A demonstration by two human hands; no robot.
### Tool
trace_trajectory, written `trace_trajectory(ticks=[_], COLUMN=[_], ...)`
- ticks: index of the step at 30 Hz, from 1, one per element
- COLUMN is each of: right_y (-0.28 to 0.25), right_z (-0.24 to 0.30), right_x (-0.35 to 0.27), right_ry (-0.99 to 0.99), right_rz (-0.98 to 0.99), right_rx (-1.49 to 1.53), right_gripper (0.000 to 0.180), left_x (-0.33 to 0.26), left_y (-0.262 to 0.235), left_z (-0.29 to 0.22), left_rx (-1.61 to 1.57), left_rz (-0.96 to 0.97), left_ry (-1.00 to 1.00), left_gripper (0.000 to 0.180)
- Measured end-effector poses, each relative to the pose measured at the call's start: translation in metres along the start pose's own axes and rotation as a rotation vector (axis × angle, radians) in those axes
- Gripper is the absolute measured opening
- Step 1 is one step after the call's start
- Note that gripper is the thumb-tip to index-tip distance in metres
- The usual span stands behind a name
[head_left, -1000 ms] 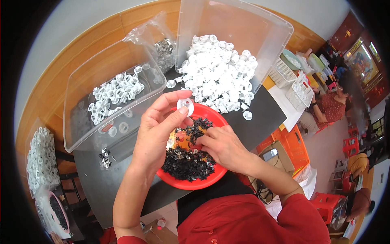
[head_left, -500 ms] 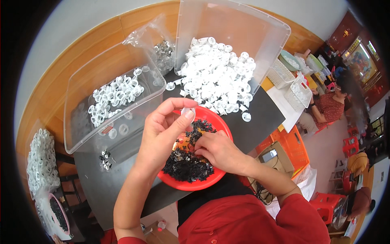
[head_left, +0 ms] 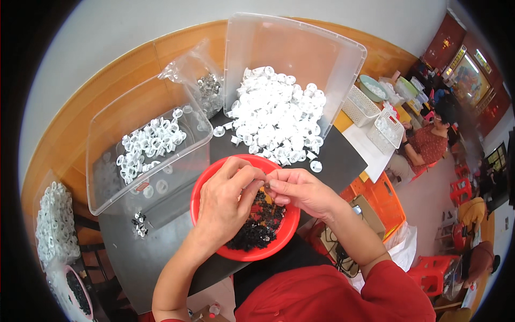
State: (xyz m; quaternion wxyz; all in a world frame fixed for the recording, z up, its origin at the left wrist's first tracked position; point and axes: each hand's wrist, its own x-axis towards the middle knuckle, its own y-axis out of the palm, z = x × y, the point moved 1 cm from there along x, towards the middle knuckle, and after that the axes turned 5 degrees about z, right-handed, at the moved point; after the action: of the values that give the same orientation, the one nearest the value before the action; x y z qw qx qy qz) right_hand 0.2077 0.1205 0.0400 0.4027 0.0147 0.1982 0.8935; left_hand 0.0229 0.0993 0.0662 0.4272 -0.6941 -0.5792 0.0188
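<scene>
Above a red plastic bowl (head_left: 291, 229), my two hands meet with fingertips close together. My left hand (head_left: 229, 199) is closed in a pinch; its back hides most of the small white plastic part it held a moment ago. Thumb and forefinger of my right hand (head_left: 303, 192) are pressed together at the left fingertips, on a tiny piece too small to make out. Inside the bowl lies a heap of small black parts (head_left: 249, 236) mixed with some shiny bits. Behind the bowl, white round plastic parts (head_left: 279, 110) spill from a tipped clear bin (head_left: 298, 45).
A clear tub (head_left: 96, 182) with white ring-shaped parts (head_left: 153, 140) stands left on the dark table (head_left: 120, 257). Near it are a bag of metal bits (head_left: 209, 88) and a few loose pieces (head_left: 140, 224). An orange crate (head_left: 396, 206) and a seated person (head_left: 429, 146) are at right.
My right hand has risen out of the black parts to my left hand's fingertips. The left hand has lowered and turned, so the white part is now hidden. The view has shifted slightly.
</scene>
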Motion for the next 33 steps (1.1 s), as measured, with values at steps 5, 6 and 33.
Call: trace_trajectory(ticks=[5,6,33], right_y=[-0.004,-0.003,0.004], right_z=[0.002,0.002,-0.007], right_x=[0.002,0.003,0.012], right_ry=[0.030,0.030,-0.167], right_rz=[0.005,0.007,-0.154], right_rx=[0.161,0.161,0.143], right_gripper=[0.021,0.021,0.021], left_x=[-0.001,-0.001,-0.001], left_y=[0.001,0.001,0.016], left_z=[-0.001,-0.001,0.005], left_rx=[-0.017,-0.015,-0.084], left_rz=[-0.016,-0.018,-0.296], left_ry=[0.018,0.018,0.004], left_gripper=[0.015,0.015,0.009])
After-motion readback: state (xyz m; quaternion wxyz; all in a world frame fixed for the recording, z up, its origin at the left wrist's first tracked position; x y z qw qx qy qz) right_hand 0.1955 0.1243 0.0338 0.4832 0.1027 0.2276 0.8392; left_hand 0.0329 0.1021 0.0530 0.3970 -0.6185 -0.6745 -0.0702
